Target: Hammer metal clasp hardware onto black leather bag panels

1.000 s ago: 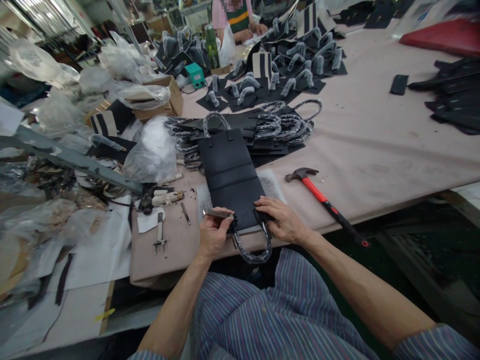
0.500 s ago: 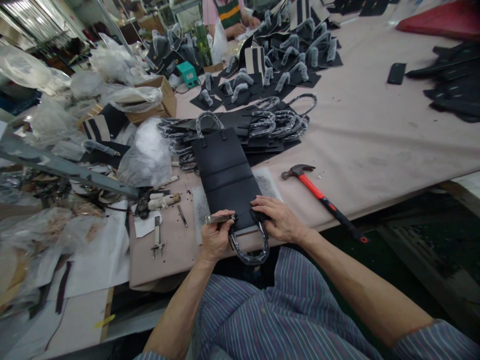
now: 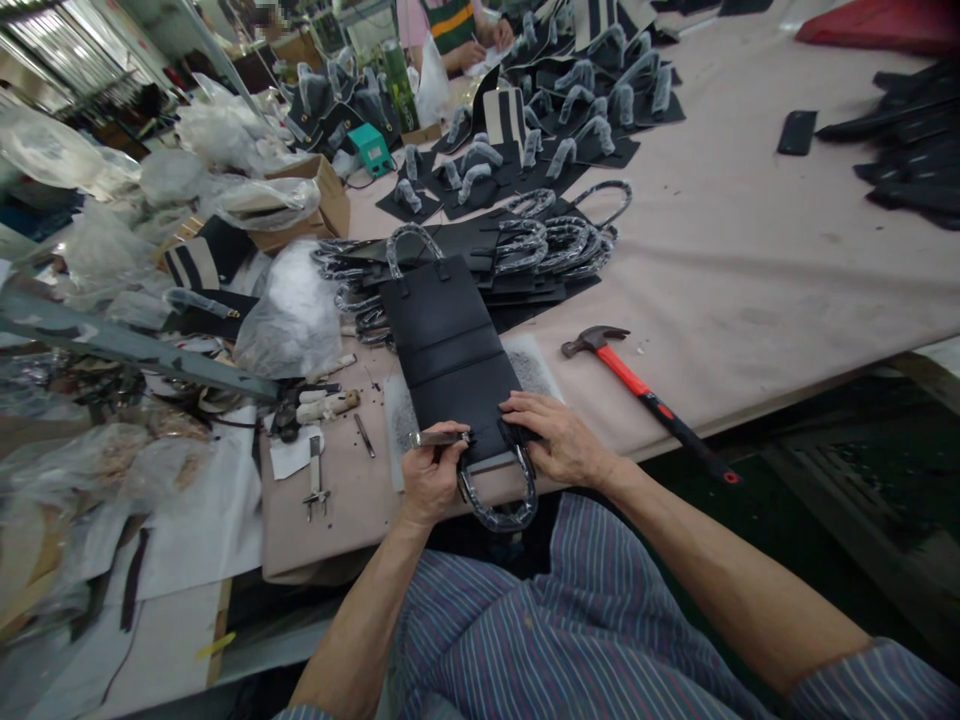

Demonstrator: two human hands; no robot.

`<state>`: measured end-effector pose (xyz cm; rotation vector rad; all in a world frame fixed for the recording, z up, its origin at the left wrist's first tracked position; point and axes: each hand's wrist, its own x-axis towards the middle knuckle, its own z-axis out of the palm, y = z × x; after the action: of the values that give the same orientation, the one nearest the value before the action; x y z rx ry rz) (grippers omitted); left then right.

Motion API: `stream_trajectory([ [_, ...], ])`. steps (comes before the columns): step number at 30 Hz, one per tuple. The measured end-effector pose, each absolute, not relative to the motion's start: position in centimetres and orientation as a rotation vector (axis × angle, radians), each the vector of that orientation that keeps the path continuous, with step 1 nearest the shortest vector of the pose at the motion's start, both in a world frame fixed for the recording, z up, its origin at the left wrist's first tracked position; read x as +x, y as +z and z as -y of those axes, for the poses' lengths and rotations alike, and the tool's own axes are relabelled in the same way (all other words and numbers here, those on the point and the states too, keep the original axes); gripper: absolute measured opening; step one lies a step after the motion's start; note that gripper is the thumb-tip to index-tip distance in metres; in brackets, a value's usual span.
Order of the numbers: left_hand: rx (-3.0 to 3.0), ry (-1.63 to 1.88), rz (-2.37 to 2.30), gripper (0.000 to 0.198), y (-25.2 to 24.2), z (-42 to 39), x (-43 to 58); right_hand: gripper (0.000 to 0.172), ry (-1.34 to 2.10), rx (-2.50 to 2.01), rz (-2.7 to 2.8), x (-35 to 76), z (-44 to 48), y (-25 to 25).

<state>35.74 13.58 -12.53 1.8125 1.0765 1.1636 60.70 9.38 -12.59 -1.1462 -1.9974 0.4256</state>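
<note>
A long black bag panel lies in front of me, creased across its middle. At its near end is a plastic-wrapped handle that loops toward my body; a similar wrapped handle shows at the far end. Fingers closed, my left hand pinches a short metal punch, its tip at the panel beside the handle's left end. My right hand grips the handle's right end against the panel, thumb side mostly hidden. Under the panel sits a pale speckled slab.
To the right rests a claw hammer with a red-black grip, overhanging the table edge. Small tools and a clear plastic bag lie left. Behind are stacked handled panels. A co-worker's hands show at the far side.
My hands, the punch and the panel hold nearly the same place. The co-worker's hands have shifted slightly, and the view has tilted a little.
</note>
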Motion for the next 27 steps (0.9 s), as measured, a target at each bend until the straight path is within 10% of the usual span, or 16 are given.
stream_trajectory([
  [27, 1.933, 1.07, -1.049, 0.01, -11.9, -14.4, 37.7, 0.044, 0.088, -1.519, 1.775, 64.8, -7.6, -11.3],
])
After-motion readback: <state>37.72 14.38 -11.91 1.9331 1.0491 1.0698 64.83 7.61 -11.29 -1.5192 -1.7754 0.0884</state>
